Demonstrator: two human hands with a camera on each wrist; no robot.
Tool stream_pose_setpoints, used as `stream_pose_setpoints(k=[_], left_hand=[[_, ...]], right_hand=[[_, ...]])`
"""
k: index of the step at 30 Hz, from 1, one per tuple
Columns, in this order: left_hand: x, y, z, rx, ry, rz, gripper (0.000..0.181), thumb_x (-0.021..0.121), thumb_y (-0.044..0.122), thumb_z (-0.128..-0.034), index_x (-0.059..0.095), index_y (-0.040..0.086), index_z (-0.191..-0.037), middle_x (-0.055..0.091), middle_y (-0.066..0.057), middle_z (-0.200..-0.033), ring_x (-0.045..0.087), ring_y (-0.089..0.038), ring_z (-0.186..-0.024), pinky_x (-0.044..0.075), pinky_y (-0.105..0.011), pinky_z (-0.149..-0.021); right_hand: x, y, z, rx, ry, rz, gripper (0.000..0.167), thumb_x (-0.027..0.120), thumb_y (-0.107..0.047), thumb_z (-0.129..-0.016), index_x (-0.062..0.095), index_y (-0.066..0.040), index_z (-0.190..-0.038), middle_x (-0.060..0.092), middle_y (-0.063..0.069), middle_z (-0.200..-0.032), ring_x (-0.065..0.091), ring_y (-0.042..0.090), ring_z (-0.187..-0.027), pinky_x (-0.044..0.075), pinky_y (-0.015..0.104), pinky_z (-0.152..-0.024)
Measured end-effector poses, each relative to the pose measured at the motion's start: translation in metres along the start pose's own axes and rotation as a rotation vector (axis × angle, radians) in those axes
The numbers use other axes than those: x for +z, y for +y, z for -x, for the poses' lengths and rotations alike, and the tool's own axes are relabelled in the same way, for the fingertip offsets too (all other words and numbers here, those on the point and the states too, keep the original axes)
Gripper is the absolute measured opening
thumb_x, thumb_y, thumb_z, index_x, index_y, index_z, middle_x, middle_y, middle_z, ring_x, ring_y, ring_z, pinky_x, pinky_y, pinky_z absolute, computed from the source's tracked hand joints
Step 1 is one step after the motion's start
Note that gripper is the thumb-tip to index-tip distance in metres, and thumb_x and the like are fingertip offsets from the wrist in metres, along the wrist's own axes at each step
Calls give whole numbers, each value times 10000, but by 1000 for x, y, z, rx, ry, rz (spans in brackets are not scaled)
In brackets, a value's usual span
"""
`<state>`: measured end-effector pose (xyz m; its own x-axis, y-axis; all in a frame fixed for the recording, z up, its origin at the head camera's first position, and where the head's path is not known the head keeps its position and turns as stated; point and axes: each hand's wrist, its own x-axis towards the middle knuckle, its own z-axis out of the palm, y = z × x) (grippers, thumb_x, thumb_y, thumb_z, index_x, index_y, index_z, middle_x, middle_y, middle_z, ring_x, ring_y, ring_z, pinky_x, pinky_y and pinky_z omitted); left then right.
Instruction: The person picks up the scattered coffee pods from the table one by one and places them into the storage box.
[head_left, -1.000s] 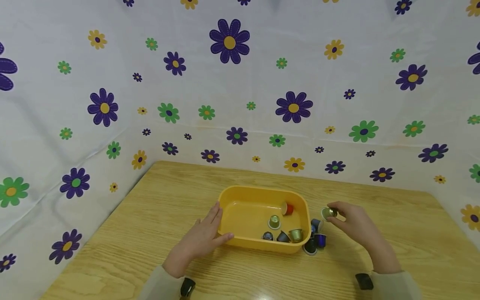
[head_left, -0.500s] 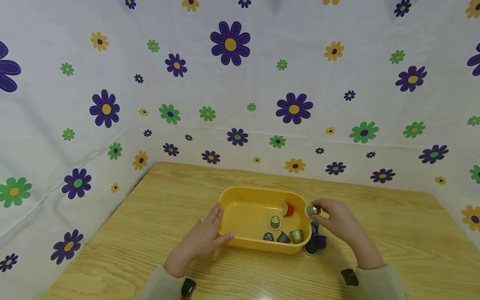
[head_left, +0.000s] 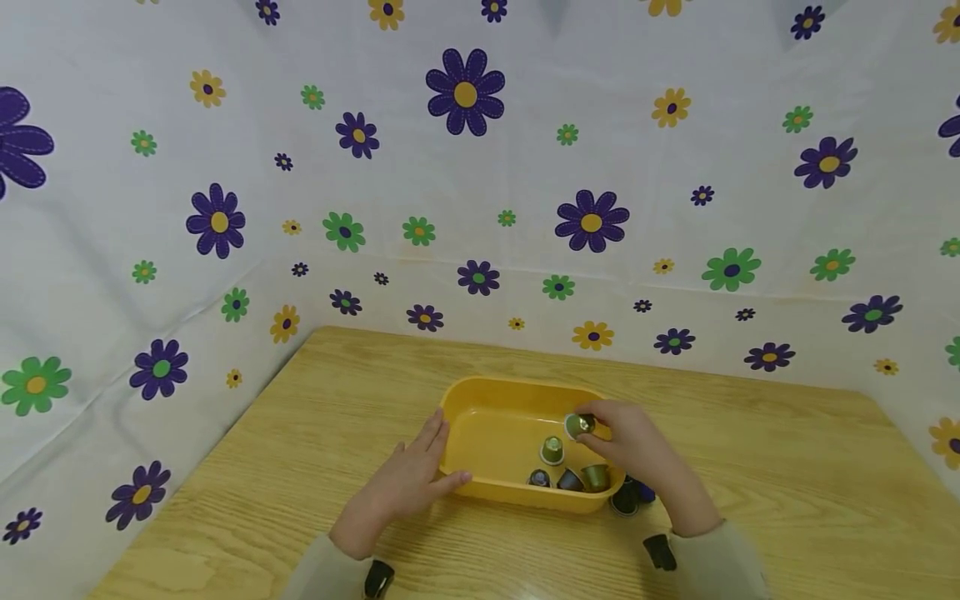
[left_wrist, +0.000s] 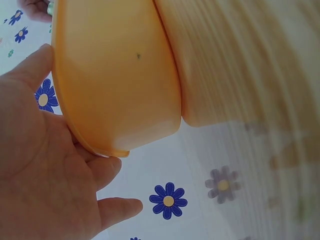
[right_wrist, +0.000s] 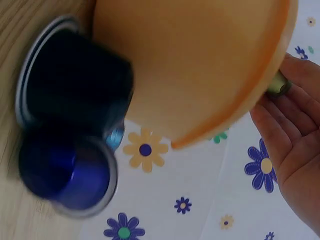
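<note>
A yellow plastic bin (head_left: 487, 437) stands on the wooden table. My left hand (head_left: 401, 490) rests against its left end, fingers extended along the rim and thumb at the near edge. Over the bin's right part, my right hand (head_left: 633, 442) pinches a green-gold coffee capsule (head_left: 576, 426) between thumb and fingers. Inside the bin lie a light green capsule (head_left: 552, 451), an olive capsule (head_left: 596, 477), a dark grey capsule (head_left: 570, 481) and a dark shiny capsule (head_left: 540, 477). The red capsule is hidden behind my right hand.
Outside the bin's right end sit a dark green capsule (right_wrist: 75, 80) and a blue capsule (right_wrist: 75, 175), close together, partly covered by my right forearm in the head view. A white flowered cloth (head_left: 420, 167) hangs behind the table (head_left: 360, 358).
My right hand has carried the green-gold capsule leftward, from beside the bin, across its right rim, to above its inside. The left hand stays on the bin.
</note>
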<state>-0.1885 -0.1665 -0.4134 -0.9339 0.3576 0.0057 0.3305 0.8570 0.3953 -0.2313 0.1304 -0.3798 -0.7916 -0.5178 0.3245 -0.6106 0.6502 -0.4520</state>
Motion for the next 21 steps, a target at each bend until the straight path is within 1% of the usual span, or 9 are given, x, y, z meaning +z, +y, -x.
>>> stream_pose_setpoints(k=[3, 6, 9, 11, 14, 17, 21], left_hand=[[0, 0, 0, 0, 0, -2, 805, 430, 516, -875, 185, -67, -1374, 48, -162, -1458, 143, -285, -1307, 198, -585, -954], [1, 0, -1, -4, -4, -3, 815, 424, 529, -871, 180, -61, -1377, 44, -157, -1460, 140, -280, -1308, 195, -581, -958], [2, 0, -1, -4, -7, -3, 814, 418, 531, -872, 178, -58, -1379, 38, -153, -1461, 133, -279, -1310, 190, -581, -960], [2, 0, -2, -4, -8, -3, 806, 422, 522, -876, 178, -58, -1379, 37, -153, -1461, 131, -280, -1311, 187, -582, -960], [2, 0, -2, -8, -6, -3, 802, 427, 516, -876, 179, -59, -1378, 38, -152, -1462, 133, -281, -1310, 185, -583, -960], [1, 1, -1, -12, -4, -2, 810, 428, 524, -872, 183, -59, -1377, 39, -150, -1462, 138, -282, -1309, 185, -582, -961], [0, 1, 0, -10, -1, 1, 817, 427, 531, -868, 185, -61, -1376, 41, -152, -1461, 143, -285, -1307, 186, -585, -959]], right_hand=[[5, -8, -5, -19, -17, -8, 248, 671, -89, -783, 617, -13, -1012, 622, 30, -905, 563, 145, -781, 488, 334, -691], [9, -14, -9, -44, -37, -18, 250, 668, -78, -784, 613, -11, -1018, 615, 26, -896, 523, 123, -726, 475, 291, -633], [14, -19, -12, -74, -39, -17, 262, 670, -68, -780, 612, -12, -1030, 621, 56, -942, 556, 166, -778, 483, 282, -648], [17, -22, -14, -88, -37, -23, 271, 669, -59, -779, 611, -10, -1038, 622, 73, -970, 577, 205, -841, 493, 310, -684], [20, -27, -15, -101, -38, -24, 284, 667, -57, -780, 608, -10, -1054, 620, 85, -1001, 583, 227, -908, 490, 332, -732], [24, -29, -17, -107, -43, -34, 287, 665, -59, -783, 606, -9, -1060, 618, 85, -1010, 583, 222, -912, 482, 335, -752], [28, -29, -18, -108, -46, -41, 292, 666, -65, -783, 603, -6, -1062, 614, 86, -1013, 584, 213, -901, 483, 327, -746]])
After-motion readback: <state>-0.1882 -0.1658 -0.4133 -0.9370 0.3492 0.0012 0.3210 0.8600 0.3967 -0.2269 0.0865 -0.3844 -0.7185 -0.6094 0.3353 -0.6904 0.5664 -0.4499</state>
